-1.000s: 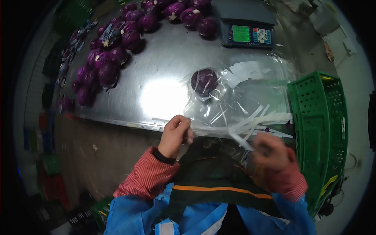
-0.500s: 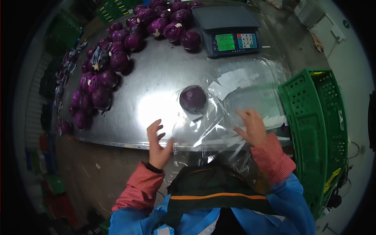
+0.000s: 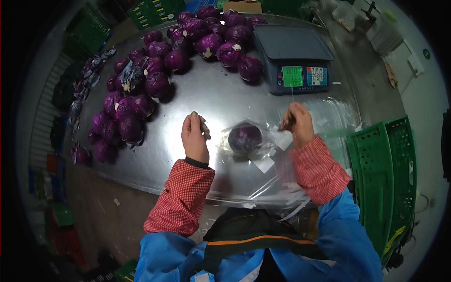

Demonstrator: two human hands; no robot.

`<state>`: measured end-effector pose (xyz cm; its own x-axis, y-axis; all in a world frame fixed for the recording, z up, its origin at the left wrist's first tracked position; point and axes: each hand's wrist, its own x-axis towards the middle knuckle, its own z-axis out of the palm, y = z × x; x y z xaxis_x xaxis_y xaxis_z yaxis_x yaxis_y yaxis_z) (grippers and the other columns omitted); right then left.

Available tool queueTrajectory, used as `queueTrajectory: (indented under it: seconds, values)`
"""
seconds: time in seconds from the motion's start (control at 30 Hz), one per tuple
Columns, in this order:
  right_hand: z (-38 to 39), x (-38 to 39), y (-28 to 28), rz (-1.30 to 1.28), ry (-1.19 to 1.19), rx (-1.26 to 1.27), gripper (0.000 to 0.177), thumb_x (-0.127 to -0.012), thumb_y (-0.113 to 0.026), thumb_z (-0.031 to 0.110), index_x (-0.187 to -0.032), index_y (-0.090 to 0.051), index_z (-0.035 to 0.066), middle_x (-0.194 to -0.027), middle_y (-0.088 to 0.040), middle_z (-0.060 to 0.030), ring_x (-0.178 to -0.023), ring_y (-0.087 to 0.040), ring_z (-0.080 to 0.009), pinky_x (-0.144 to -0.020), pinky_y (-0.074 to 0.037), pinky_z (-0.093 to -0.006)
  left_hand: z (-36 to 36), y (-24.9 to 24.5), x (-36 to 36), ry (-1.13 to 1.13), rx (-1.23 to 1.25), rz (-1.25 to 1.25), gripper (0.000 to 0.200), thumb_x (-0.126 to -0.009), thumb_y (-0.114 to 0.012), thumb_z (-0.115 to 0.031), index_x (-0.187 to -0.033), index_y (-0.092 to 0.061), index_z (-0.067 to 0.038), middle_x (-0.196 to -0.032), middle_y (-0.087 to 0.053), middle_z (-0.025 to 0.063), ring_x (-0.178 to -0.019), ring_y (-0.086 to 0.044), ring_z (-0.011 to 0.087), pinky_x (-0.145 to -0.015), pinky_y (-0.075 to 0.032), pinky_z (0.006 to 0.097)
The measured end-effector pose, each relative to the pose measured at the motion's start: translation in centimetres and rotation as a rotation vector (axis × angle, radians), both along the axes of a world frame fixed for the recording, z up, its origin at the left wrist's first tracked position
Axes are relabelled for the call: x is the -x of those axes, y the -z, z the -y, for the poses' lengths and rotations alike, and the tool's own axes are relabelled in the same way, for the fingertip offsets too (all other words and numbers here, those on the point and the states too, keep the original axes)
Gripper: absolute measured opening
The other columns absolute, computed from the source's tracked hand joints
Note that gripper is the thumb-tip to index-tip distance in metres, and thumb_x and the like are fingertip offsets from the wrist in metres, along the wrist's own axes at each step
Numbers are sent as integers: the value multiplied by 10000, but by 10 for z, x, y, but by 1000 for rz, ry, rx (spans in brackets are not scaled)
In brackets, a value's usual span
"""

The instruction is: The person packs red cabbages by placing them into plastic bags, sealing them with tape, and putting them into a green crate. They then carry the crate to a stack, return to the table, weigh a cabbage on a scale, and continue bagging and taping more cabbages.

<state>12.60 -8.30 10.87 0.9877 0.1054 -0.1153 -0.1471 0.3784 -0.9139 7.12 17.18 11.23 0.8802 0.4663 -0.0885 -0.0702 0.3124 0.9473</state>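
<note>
A purple cabbage (image 3: 244, 137) lies inside a clear plastic bag (image 3: 270, 141) on the steel table (image 3: 206, 89), between my two hands. My left hand (image 3: 194, 136) is raised to the left of the cabbage and pinches one edge of the bag. My right hand (image 3: 297, 123) is up on the cabbage's right, fingers closed on the other edge of the film. White paper strips lie under the bag near my right forearm.
Several loose purple cabbages (image 3: 155, 66) are piled along the table's left and far side. A digital scale (image 3: 293, 56) stands at the back right. A green plastic crate (image 3: 390, 174) sits to the right of the table. More crates stand at the far left.
Both hands have risen from the table's near edge to either side of the cabbage and closed on the bag's edges. The bag is now drawn up around the cabbage.
</note>
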Motion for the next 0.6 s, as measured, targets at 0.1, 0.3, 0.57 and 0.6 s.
queueTrajectory:
  seconds: [0.1, 0.3, 0.57, 0.6]
  values:
    - [-4, 24, 23, -175, 25, 170, 305, -936, -505, 265, -695, -443, 87, -503, -416, -15, -393, -432, -142, -395, -400, -303, -18, 28, 3, 46, 1, -335, 280, -953, -489, -289, -754, -479, -93, -612, -412, -27, -479, -375, 66, -417, -312, 217]
    - [2, 67, 105, -195, -118, 896, 317, -901, -524, 265, -720, -568, 8, -556, -531, -96, -497, -551, -251, -466, -421, -378, -36, 134, 48, 392, -870, -539, 240, -856, -572, -215, -723, -584, -16, -608, -586, 123, -571, -589, 264, -577, -477, 370]
    - [-36, 62, 122, 100, -2, 916, 234, -890, -521, 205, -1072, -558, 61, -748, -613, -155, -627, -629, -280, -574, -476, -375, -3, 128, 35, 314, -973, -253, 189, -809, -600, -66, -995, -587, -35, -788, -650, 154, -683, -627, 295, -655, -497, 372]
    - [-38, 64, 129, 42, -49, 844, 226, -902, -516, 195, -1077, -565, 60, -749, -611, -130, -602, -617, -248, -554, -473, -363, -1, 128, 33, 354, -857, -344, 183, -812, -600, -50, -993, -596, -28, -804, -655, 154, -702, -634, 269, -662, -498, 349]
